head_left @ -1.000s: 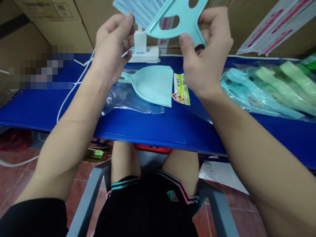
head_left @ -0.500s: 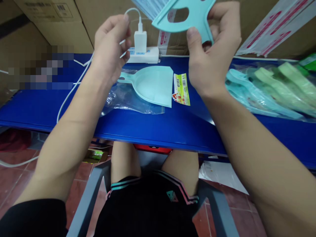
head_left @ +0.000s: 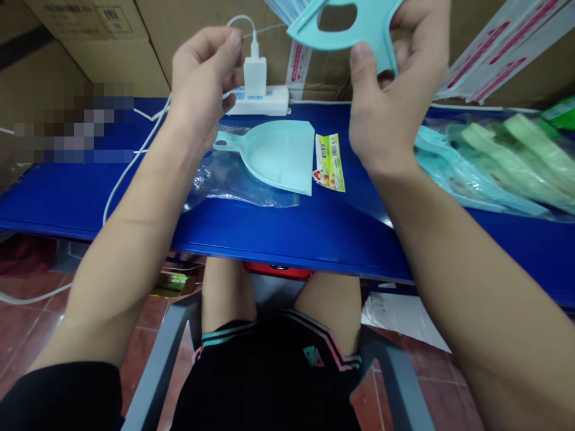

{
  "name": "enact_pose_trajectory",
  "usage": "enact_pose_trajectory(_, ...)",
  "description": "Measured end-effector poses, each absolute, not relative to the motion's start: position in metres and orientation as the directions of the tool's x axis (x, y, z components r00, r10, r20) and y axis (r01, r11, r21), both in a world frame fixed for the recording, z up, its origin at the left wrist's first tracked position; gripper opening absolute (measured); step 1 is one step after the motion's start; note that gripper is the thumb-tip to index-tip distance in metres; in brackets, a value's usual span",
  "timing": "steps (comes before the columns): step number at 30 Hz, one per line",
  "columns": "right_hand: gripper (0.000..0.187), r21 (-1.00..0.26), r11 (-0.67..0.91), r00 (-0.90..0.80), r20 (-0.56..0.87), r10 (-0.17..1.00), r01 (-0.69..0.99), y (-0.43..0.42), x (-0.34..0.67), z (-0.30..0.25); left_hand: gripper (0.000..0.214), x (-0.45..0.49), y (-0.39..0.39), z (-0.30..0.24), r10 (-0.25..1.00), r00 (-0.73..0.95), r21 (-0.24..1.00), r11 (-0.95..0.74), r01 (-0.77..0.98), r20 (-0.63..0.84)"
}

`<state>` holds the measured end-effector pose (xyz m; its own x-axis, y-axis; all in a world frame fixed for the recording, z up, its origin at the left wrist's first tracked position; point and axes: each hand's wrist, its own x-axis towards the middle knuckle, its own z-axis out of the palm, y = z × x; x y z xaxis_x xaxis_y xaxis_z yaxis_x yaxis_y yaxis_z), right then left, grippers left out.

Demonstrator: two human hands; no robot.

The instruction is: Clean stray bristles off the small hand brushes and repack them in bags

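1. Brush in hand: my right hand [head_left: 398, 102] holds a pale turquoise plastic brush frame [head_left: 375, 30] with an oval cutout up at the top of the view. Its fingers [head_left: 417, 24] wrap firmly behind the frame while the thumb presses the front. Pale blue bristles [head_left: 287, 5] sit just left of those fingers, cut off by the edge of the view.

2. Free hand: my left hand [head_left: 202, 78] is raised to the left of the brush. Its fingers [head_left: 227, 45] are half-curled, with no object showing between them. A white charger plug [head_left: 255, 75] in a white power strip [head_left: 265, 102] stands just below and to the right of them.

3. On the table: below and between both sets of fingers, a pale turquoise plastic dustpan [head_left: 278, 155] lies flat and unwrapped on the bright blue table [head_left: 112, 206], its handle pointing left. A crumpled clear plastic bag [head_left: 227, 182] lies under the handle end.

4. Paper label: a green-and-yellow printed paper label [head_left: 329, 161] lies under my right fingers, just beside the dustpan's straight edge.

5. Progress: one set is out of its wrapping, with the dustpan down and the brush up in my right fingers, separate from each other. To the right of those fingers, turquoise and pale green plastic pieces in clear bags [head_left: 489, 167] are wrapped.
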<state>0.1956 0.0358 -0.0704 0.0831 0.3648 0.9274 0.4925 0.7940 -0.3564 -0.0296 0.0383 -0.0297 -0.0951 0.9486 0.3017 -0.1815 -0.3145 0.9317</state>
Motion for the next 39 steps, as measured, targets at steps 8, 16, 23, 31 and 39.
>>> enact_pose_trajectory(8,0.014,-0.285,0.833,0.084,0.956,0.280,0.474,0.039,0.190,-0.073,0.035,-0.028,0.036,-0.029,0.941,-0.068,0.933,-0.337,-0.125,0.331)
enact_pose_trajectory(16,0.015,-0.360,0.754,-0.007,0.901,0.434,0.549,0.026,0.191,-0.066,0.050,-0.030,0.042,-0.030,0.947,-0.053,0.939,-0.320,-0.128,0.315)
enact_pose_trajectory(23,0.011,-0.368,0.741,-0.013,0.892,0.452,0.561,0.025,0.194,-0.065,0.050,-0.030,0.042,-0.028,0.948,-0.067,0.938,-0.318,-0.136,0.312)
enact_pose_trajectory(31,0.012,-0.317,0.789,-0.003,0.927,0.374,0.526,0.034,0.194,-0.070,0.042,-0.029,0.039,-0.026,0.940,-0.060,0.925,-0.340,-0.171,0.335)
enact_pose_trajectory(39,0.014,-0.355,0.757,-0.010,0.903,0.430,0.549,0.028,0.194,-0.066,0.039,-0.029,0.035,-0.027,0.936,-0.033,0.919,-0.351,-0.181,0.351)
